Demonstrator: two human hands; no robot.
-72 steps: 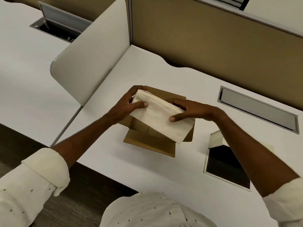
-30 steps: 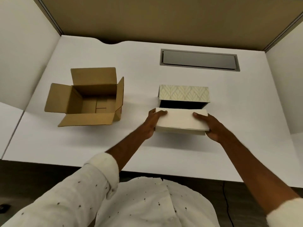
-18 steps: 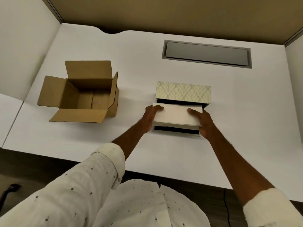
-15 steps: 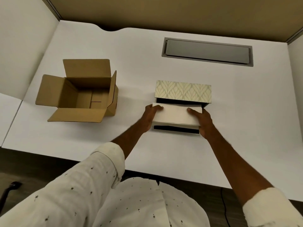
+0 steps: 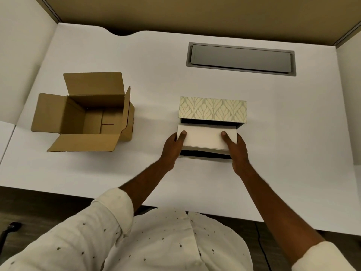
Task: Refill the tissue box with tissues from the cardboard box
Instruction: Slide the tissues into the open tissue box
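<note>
Fingers (image 5: 183, 133) of both hands grip a flat rectangular tissue stack (image 5: 205, 138) over leaf-patterned box (image 5: 213, 111).

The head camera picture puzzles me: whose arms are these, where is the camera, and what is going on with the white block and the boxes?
There is no machine here. A person wears a camera on the head, so you look down along their own arms at a white desk.

The left hand and the right hand grip the two ends of a white stack of folded tissues. They hold it over the dark opening of a tissue box with a pale green leaf pattern, which stands open; the stack is not fully inside yet.

To the left stands a brown cardboard box with its flaps open; its inside looks empty. Farther back, a grey metal flap is set into the desk.
</note>
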